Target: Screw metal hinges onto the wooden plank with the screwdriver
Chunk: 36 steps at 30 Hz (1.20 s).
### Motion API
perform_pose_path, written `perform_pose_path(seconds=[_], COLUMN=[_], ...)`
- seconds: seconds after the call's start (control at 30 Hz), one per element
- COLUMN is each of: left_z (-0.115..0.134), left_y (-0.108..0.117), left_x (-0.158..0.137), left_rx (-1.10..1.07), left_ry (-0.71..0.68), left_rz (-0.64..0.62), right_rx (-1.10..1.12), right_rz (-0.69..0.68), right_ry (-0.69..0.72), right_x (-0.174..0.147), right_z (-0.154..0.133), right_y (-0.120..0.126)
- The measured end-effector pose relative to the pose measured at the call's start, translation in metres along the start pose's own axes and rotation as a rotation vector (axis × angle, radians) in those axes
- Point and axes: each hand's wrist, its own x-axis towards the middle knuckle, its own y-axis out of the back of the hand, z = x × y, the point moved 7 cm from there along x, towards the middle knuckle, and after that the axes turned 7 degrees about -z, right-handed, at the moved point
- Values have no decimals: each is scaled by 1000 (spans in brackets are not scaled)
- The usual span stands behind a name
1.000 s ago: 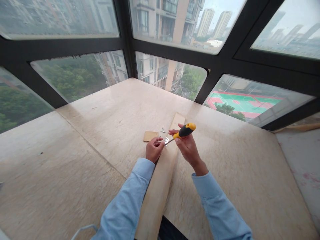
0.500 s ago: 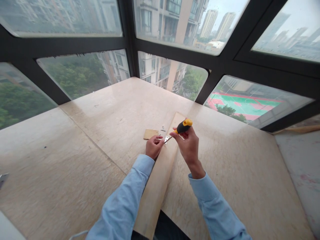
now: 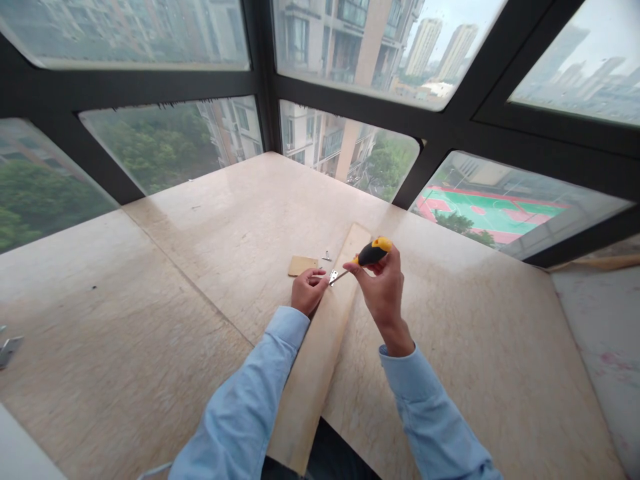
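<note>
Plate: small silver metal plate w/ holes [image 3: 333, 275], flat on the board by its L edge, btwn the hands; just past L fingertips, fwd + L of R hand. Long axis approx. along the board.
Board: long, narrow, pale wooden board [image 3: 310, 373], runs from the body side outward, slightly to R; passes btwn the forearms.
Nearer hand: L hand [image 3: 307, 292], at the board's L edge, thumb + fingertips right next to plate. R hand [image 3: 383, 287] sits farther off, over/beyond the R edge, bridging the gap w/ tool.
Driver: screwdriver w/ black-and-yellow handle and thin metal shaft [image 3: 373, 253], handle end up + R, shaft slanting down to L; tip at plate's near end, close to L thumb. Contact: can't tell, too small.
R grip: fingers wrapped round handle, thumb toward shaft end.
L grip: fingers curled, thumb close to index; can't tell if pinching anything, tips too small.
Block: flat, tan, rectangular wooden piece [image 3: 302, 266], just beyond L hand.
Bits: small silver metal pcs, prob. screws [image 3: 327, 259], past L fingertips, L of board.
</note>
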Motion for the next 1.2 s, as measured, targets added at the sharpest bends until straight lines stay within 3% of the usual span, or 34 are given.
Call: perform_pose_path(seconds=[0.1,0.17,0.3,0.4,0.53,0.63,0.83,0.93,1.07,1.13,1.2], left_z=[-1,-1,0,-1,-3,-3,0,-1,-2,-1,0], left_y=[0,0,0,0,-1,-1,-1,-1,-1,-1,-1], left_x=[0,0,-1,0,1,1,-1,0,1,1,0], left_rx=[-3,-1,-5,-12,-19,-27,-30,-30,-23,-17,-21], left_ry=[-6,-15,-10,2,1,-4,5,6,-6,-12,-14], left_rz=[0,-1,3,-1,-4,0,-11,-9,-6,-5,-7], right_rx=[201,190,-99,-105,122,105,-145,-30,183,108,-55], right_rz=[-164,-227,-34,39,-99,-218,6,-28,-221,-239,-146], right_ry=[17,45,23,-20,-5,46,-12,-45,-8,23,16], right_x=[0,0,1,0,-1,-2,0,-1,-3,-3,-2], right_z=[-2,-3,-2,-1,-2,-5,0,3,1,0,0], right_y=[-12,-16,1,8,-3,-12,8,7,-8,-9,-2])
